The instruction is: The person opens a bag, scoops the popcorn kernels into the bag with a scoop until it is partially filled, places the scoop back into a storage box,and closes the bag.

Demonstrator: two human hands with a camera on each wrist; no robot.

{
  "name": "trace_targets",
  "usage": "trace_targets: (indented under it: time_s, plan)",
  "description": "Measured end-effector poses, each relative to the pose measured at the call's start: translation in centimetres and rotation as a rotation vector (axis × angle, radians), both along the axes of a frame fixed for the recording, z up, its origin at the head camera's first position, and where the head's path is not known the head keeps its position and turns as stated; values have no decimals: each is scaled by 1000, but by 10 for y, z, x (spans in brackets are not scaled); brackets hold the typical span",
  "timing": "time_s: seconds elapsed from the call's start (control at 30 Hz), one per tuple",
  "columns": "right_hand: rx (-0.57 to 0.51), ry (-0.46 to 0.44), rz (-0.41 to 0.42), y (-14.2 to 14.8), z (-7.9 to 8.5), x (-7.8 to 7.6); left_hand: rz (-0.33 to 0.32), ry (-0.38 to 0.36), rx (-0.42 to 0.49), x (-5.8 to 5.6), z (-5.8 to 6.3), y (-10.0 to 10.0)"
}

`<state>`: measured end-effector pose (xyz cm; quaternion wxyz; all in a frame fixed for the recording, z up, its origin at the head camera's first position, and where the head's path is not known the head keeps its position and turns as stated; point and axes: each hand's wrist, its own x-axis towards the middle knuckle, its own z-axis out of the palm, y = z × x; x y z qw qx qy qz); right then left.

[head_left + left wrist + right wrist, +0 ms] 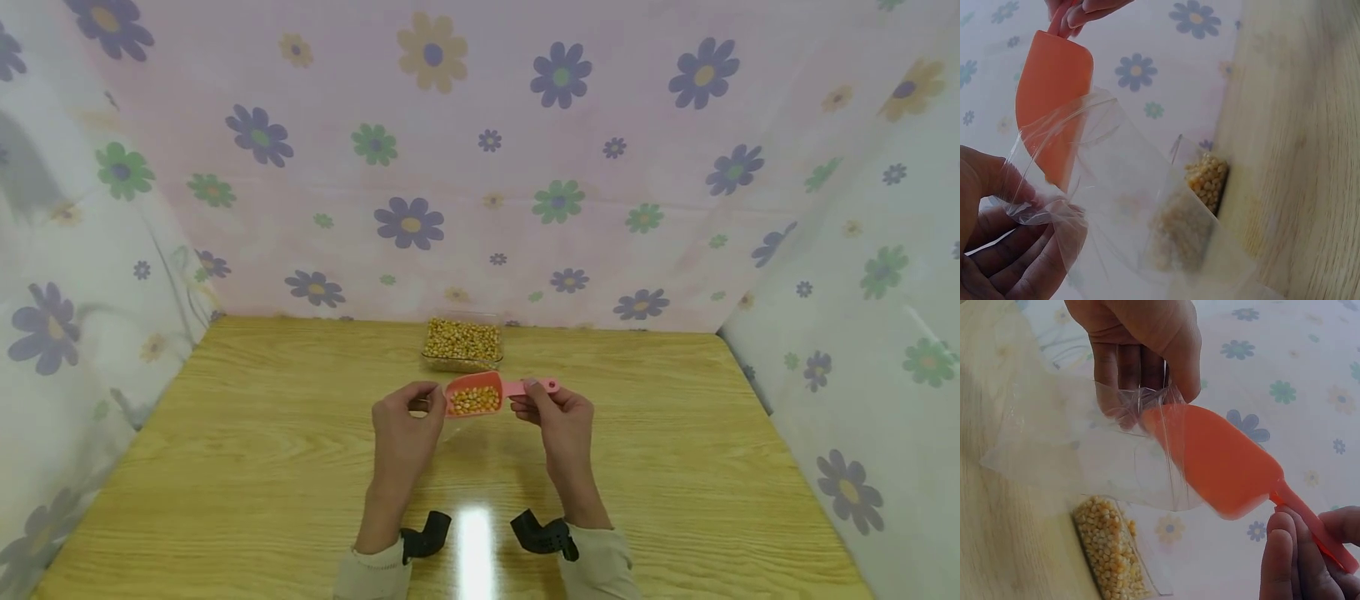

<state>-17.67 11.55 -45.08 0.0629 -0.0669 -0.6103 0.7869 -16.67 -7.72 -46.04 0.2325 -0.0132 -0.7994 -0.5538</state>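
Note:
My right hand (542,406) pinches the handle of a pink-orange scoop (480,395) filled with corn kernels (474,401), held level above the wooden table (262,467). The scoop (1222,459) shows from below in the right wrist view, its tip at the mouth of a clear plastic bag (1072,444). My left hand (411,412) pinches the edge of that bag (1122,206) beside the scoop (1054,94). In the right wrist view the left hand (1141,344) grips the bag's rim from above. The right hand's fingers (1300,559) curl round the handle.
A clear rectangular container (462,342) full of corn kernels sits on the table behind the scoop, near the back wall. The container (1110,550) also shows under the bag. Flower-patterned cloth walls (480,150) enclose the table on three sides.

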Motion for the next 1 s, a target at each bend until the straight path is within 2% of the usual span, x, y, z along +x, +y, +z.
trace_targets:
  time_s: [0.27, 0.57, 0.77, 1.0]
  plan:
    - [122, 83, -23, -3, 7, 6, -4, -6, 2, 1, 3, 2]
    - [263, 255, -10, -9, 12, 14, 1, -13, -19, 0, 3, 1]
    - [334, 338, 6, -13, 12, 16, 12, -19, -32, -2, 2, 1]
    - [453, 454, 18, -14, 17, 19, 22, 13, -47, -3, 1, 0]
